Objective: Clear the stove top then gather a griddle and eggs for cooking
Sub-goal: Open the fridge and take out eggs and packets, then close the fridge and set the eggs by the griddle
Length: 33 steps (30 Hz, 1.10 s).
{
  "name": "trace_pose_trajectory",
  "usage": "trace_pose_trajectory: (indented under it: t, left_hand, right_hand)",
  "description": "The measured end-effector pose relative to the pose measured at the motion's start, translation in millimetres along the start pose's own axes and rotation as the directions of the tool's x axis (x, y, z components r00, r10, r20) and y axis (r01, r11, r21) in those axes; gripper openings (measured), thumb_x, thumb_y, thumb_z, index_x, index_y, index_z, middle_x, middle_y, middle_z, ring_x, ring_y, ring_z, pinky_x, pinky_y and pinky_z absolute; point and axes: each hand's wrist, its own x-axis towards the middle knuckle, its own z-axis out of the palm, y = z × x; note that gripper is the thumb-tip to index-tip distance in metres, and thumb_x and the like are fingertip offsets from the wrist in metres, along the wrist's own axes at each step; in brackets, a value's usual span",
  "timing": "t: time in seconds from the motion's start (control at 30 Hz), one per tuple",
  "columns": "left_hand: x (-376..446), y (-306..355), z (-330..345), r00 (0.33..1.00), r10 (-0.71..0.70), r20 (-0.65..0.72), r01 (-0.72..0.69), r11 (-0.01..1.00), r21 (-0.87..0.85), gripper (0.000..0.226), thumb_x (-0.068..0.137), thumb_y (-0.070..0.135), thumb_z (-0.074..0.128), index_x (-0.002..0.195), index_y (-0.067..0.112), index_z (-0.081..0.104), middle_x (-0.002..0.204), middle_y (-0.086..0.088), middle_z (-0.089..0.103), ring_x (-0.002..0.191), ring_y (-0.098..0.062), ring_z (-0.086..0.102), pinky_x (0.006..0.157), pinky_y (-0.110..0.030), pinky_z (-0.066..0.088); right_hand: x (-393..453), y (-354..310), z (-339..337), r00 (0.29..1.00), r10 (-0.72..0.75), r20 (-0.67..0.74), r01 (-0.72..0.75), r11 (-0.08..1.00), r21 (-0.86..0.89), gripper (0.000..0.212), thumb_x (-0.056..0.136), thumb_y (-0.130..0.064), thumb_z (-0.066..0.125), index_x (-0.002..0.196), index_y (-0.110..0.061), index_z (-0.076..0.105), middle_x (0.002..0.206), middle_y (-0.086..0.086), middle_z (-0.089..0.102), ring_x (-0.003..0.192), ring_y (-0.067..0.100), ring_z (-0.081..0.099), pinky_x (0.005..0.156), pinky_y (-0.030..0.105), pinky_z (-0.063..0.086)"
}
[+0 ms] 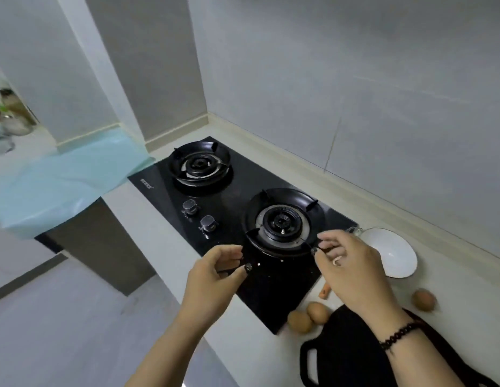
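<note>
Both hands over the front of the stove, griddle and eggs on the desk beside it.

Left hand (215, 270) hovers above the stove (243, 219) front edge, fingers loosely curled, holding nothing. Right hand (346, 263) sits at the near burner (282, 222) rim, fingers curled; whether it grips anything, cannot tell. Griddle (346, 356) lies on the desk (165, 227) right of the stove's front corner; two eggs (309, 317) touch that corner, a third egg (424, 299) lies further right, near a white bowl (391, 252).
</note>
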Motion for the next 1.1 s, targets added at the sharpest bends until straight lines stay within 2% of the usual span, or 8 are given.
trace_pose_trajectory:
  t: [0.27, 0.4, 0.63, 0.73, 0.83, 0.93, 1.0, 1.1]
  left_hand:
    - [-98.7, -25.4, -146.5, 0.954, -0.041, -0.297, 0.015, 0.996, -0.087, 0.023, 0.087, 0.012, 0.067, 0.101, 0.030, 0.068, 0.093, 0.015, 0.072, 0.085, 0.004, 0.067, 0.072, -0.011, 0.053]
    - [-164.8, -45.3, -214.7, 0.881, -0.087, -0.464, 0.046, 0.994, -0.100, 0.026, 0.088, 0.009, 0.065, 0.098, 0.033, 0.067, 0.092, 0.017, 0.070, 0.085, 0.006, 0.065, 0.065, -0.004, 0.047]
    - [-276.8, -77.1, -305.4, 0.728, -0.185, -0.660, 0.075, 0.979, -0.191, 0.024, 0.089, 0.008, 0.064, 0.095, 0.031, 0.069, 0.087, 0.010, 0.074, 0.089, -0.008, 0.069, 0.080, -0.021, 0.054]
    - [-324.6, -92.5, -340.6, 0.620, -0.209, -0.756, 0.072, 0.975, -0.211, 0.024, 0.088, 0.007, 0.063, 0.094, 0.030, 0.069, 0.084, 0.011, 0.075, 0.087, -0.007, 0.070, 0.079, -0.026, 0.055]
    - [-359.3, -100.8, -364.7, 0.537, -0.223, -0.813, 0.073, 0.973, -0.218, 0.026, 0.089, 0.005, 0.062, 0.094, 0.030, 0.068, 0.084, 0.011, 0.075, 0.087, -0.006, 0.070, 0.067, -0.023, 0.051]
    - [-394.9, -108.5, -389.2, 0.443, -0.226, -0.868, 0.046, 0.972, -0.229, 0.026, 0.089, 0.001, 0.062, 0.095, 0.025, 0.069, 0.084, 0.008, 0.075, 0.085, -0.006, 0.071, 0.075, -0.019, 0.055]
    - [-418.5, -117.3, -405.2, 0.354, -0.232, -0.906, 0.031, 0.971, -0.236, 0.027, 0.088, -0.001, 0.062, 0.095, 0.024, 0.069, 0.084, 0.007, 0.075, 0.084, -0.005, 0.071, 0.073, -0.016, 0.055]
    - [-442.8, -125.9, -425.0, 0.255, -0.254, -0.933, 0.009, 0.965, -0.261, 0.027, 0.086, -0.004, 0.063, 0.092, 0.021, 0.071, 0.083, 0.007, 0.075, 0.083, -0.007, 0.071, 0.073, -0.016, 0.054]
  right_hand:
    - [-67.9, -111.3, 82.9, 0.952, -0.263, 0.158, 0.259, 0.965, 0.044, 0.018, 0.084, -0.018, 0.066, 0.101, -0.025, 0.067, 0.088, -0.014, 0.063, 0.079, 0.006, 0.059, 0.078, 0.029, 0.053]
    - [-121.2, -166.4, 125.8, 0.869, -0.402, 0.289, 0.401, 0.914, 0.064, 0.019, 0.085, -0.020, 0.064, 0.102, -0.028, 0.065, 0.092, -0.017, 0.062, 0.081, 0.003, 0.060, 0.074, 0.029, 0.054]
    - [-213.8, -259.7, 194.4, 0.628, -0.650, 0.428, 0.652, 0.740, 0.166, 0.017, 0.087, -0.024, 0.063, 0.103, -0.029, 0.064, 0.092, -0.017, 0.063, 0.082, 0.001, 0.060, 0.070, 0.015, 0.050]
    - [-257.6, -301.9, 226.3, 0.500, -0.732, 0.463, 0.717, 0.649, 0.254, 0.018, 0.088, -0.024, 0.063, 0.106, -0.026, 0.065, 0.093, -0.017, 0.062, 0.083, 0.000, 0.060, 0.069, 0.011, 0.049]
    - [-293.5, -333.4, 249.7, 0.389, -0.791, 0.472, 0.747, 0.571, 0.340, 0.020, 0.088, -0.027, 0.063, 0.108, -0.026, 0.065, 0.092, -0.021, 0.060, 0.083, -0.002, 0.059, 0.070, 0.012, 0.050]
    - [-331.1, -364.5, 274.7, 0.254, -0.838, 0.483, 0.768, 0.479, 0.426, 0.021, 0.089, -0.029, 0.062, 0.110, -0.028, 0.063, 0.092, -0.022, 0.059, 0.082, -0.004, 0.058, 0.070, 0.014, 0.050]
    - [-356.1, -386.3, 291.2, 0.146, -0.859, 0.490, 0.774, 0.408, 0.484, 0.021, 0.090, -0.029, 0.060, 0.111, -0.028, 0.062, 0.094, -0.021, 0.060, 0.084, -0.004, 0.058, 0.072, 0.014, 0.050]
    - [-381.4, -413.4, 309.0, 0.046, -0.875, 0.483, 0.770, 0.339, 0.541, 0.019, 0.089, -0.030, 0.059, 0.109, -0.030, 0.062, 0.093, -0.022, 0.060, 0.086, -0.006, 0.056, 0.069, 0.009, 0.045]
